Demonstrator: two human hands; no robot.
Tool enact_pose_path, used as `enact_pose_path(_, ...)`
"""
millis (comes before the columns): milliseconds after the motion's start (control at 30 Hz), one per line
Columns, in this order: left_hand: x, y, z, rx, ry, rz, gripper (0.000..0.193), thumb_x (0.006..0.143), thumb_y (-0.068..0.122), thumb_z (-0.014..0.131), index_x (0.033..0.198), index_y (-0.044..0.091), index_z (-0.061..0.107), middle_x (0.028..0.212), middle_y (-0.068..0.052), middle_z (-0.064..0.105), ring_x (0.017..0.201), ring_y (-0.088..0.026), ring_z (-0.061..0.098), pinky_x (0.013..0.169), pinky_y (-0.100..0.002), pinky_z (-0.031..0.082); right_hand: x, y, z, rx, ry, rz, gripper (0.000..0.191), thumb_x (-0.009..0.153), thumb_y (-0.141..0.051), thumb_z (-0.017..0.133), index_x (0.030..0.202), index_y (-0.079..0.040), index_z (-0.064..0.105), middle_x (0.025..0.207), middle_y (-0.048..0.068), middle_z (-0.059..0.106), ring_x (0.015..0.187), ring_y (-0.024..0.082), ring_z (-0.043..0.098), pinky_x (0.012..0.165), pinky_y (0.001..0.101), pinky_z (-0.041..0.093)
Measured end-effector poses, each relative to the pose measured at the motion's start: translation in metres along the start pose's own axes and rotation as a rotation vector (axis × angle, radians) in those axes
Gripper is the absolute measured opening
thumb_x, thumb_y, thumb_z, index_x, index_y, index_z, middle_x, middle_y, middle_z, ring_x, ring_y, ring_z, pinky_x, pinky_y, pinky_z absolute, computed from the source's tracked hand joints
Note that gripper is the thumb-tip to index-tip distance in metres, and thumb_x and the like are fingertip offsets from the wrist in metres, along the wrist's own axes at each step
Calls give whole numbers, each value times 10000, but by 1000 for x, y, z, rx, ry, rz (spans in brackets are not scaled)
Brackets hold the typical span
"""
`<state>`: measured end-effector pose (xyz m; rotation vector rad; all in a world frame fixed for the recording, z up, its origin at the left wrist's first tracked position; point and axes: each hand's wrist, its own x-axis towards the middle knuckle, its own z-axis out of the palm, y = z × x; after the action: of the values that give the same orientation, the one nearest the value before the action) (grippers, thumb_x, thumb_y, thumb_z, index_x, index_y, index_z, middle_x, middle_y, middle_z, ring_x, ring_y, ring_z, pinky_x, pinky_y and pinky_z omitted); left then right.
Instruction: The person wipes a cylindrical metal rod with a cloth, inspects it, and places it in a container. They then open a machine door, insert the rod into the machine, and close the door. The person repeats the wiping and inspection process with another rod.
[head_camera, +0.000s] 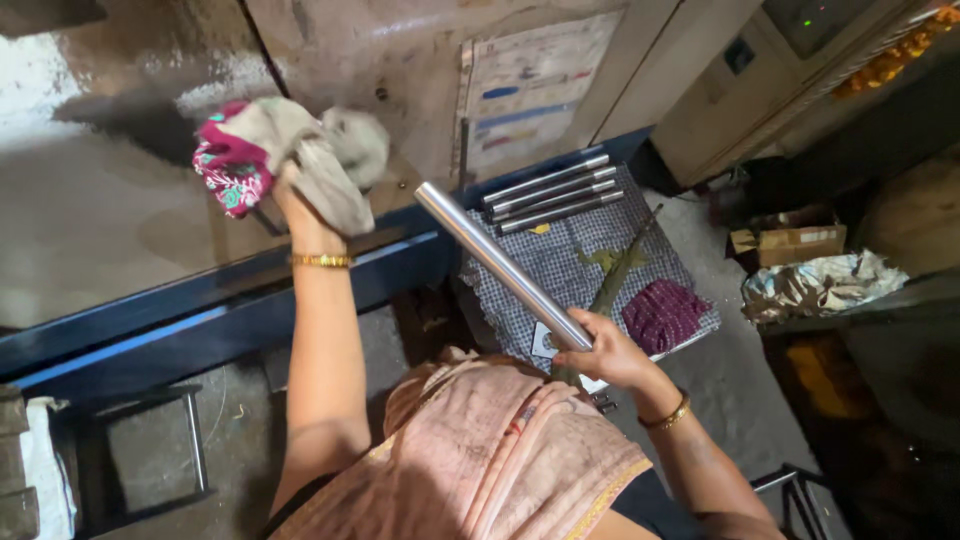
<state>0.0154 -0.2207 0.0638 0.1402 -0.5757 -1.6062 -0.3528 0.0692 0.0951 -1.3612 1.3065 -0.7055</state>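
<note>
Gripping the near end of a polished steel rod (500, 265), the right hand (605, 352) is closing around it. Its long axis is pointing up-left toward the left hand (300, 195), which is clutching a bunched rag (290, 155) apart from the rod's far tip.

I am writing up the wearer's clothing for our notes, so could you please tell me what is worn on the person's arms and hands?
Both forearms are bare, with no gloves on the left hand or the right hand. Each wrist carries a thin gold-coloured bangle: the left bangle and the right bangle. A pale pink draped cloth with a yellowish edge covers the shoulders and upper body; no sleeves reach the forearms.
</note>
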Motion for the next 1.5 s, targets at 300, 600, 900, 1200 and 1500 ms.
enact_pose_path(300, -61, -112, 21, 225, -20, -306, 224, 977, 335, 597, 975, 111, 601, 864, -55, 621, 782, -208, 637, 710, -365, 561, 13, 1, 15, -201, 167, -73, 354, 792, -146, 879, 1059, -33, 676, 760, -8, 646, 668, 65, 583, 582, 255, 481)
enact_pose_path(600, -84, -131, 17, 379, 80, -267, 238, 959, 340, 621, 1004, 107, 606, 908, -63, 628, 827, -216, 637, 747, -370, 555, 14, 56, 24, 608, -15, -213, 706, 918, -533, 698, 1309, 50, 629, 892, 128, 698, 629, 137, 593, 534, 250, 474)
enact_pose_path(900, -137, -169, 41, 657, -123, -442, 262, 941, 345, 645, 1034, 103, 611, 951, -72, 634, 872, -224, 637, 783, -375, 549, 21, -4, 15, 806, 323, -403, 999, 866, -840, 519, 1463, -42, 452, 1536, 186, 444, 1409, 289, 446, 1146, 447, 444)
enact_pose_path(1200, -186, -195, 23, 935, -393, -768, 293, 923, 350, 669, 1064, 99, 615, 994, -80, 641, 917, -232, 637, 819, -379, 543, 12, -39, 17, 826, 289, -484, 1019, 872, -835, 517, 1502, -44, 386, 1614, 178, 400, 1452, 328, 430, 1248, 509, 354)
enact_pose_path(1500, -188, -231, 66, 1218, -241, -341, 329, 905, 355, 694, 1093, 95, 620, 1037, -88, 647, 962, -239, 638, 856, -384, 537, 9, -69, 38, 873, 292, -555, 1077, 872, -836, 535, 1580, -52, 326, 1651, 184, 350, 1489, 349, 393, 1267, 541, 324)
